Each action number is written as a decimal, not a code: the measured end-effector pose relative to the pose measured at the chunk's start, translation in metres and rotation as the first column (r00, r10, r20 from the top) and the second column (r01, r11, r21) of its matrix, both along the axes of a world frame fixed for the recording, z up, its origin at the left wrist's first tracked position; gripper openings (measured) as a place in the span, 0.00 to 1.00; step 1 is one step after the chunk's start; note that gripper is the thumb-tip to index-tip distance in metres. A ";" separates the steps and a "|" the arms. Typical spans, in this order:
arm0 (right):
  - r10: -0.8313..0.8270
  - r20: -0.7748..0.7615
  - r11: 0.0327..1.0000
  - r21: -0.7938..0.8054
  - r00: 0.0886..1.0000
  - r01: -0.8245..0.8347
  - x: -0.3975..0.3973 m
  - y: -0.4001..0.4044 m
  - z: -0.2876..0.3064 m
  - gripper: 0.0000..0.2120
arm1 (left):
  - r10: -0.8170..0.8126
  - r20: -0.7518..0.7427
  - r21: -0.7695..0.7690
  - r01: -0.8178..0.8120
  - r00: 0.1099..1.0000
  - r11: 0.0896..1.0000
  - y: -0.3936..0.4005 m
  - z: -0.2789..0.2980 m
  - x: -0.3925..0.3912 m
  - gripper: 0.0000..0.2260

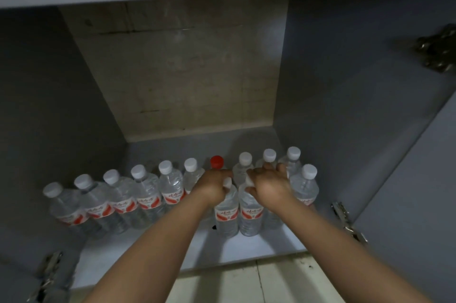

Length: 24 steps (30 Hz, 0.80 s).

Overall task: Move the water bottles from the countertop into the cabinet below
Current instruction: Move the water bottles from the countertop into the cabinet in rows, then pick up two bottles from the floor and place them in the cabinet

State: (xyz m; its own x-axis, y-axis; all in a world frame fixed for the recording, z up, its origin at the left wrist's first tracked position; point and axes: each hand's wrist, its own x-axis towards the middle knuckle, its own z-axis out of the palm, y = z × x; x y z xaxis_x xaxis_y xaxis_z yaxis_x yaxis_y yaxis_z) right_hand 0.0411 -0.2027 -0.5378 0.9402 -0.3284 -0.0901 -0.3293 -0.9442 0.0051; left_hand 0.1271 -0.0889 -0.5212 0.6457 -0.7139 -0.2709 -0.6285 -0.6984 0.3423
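Two water bottles upright on the cabinet floor (pixel 246 246), side by side ahead of the back row (pixel 138 194). Left hand (pixel 213 188) clasping the left bottle (pixel 226 213) by its neck, right hand (pixel 267 185) clasping the right bottle (pixel 251 213) likewise. Long axes vertical, directly beneath each hand; free floor lying nearer the front edge.

Bare forearms and hands (pixel 246 186), no sleeves, rings or watch.

A home kitchen: grey hinged base cabinet (pixel 345 80) above a tiled floor (pixel 246 285).
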 end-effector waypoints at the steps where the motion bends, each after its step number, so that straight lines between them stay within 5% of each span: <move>1: -0.011 0.009 1.000 0.003 1.000 0.011 0.000 0.001 -0.001 0.21 | 0.001 0.003 -0.006 -0.001 1.000 1.000 0.002 0.001 -0.001 0.15; 6: -0.068 0.034 0.998 0.007 0.997 0.068 -0.005 0.011 -0.006 0.25 | -0.037 0.019 0.012 0.037 0.999 0.999 0.021 0.002 -0.009 0.23; 11: -0.099 0.025 0.995 -0.013 0.995 0.100 -0.021 0.031 0.024 0.32 | 0.148 0.110 0.112 -0.161 0.983 0.981 0.068 0.014 -0.026 0.16; 19: 0.108 -0.129 0.972 0.220 0.986 -0.077 -0.034 0.151 0.103 0.29 | 0.397 0.077 0.109 -0.404 0.914 0.908 0.192 0.068 -0.092 0.19; 24: 0.382 -0.225 0.897 0.324 0.896 -0.301 -0.078 0.244 0.151 0.29 | 0.637 -0.056 0.192 -0.618 0.769 0.762 0.285 0.119 -0.175 0.21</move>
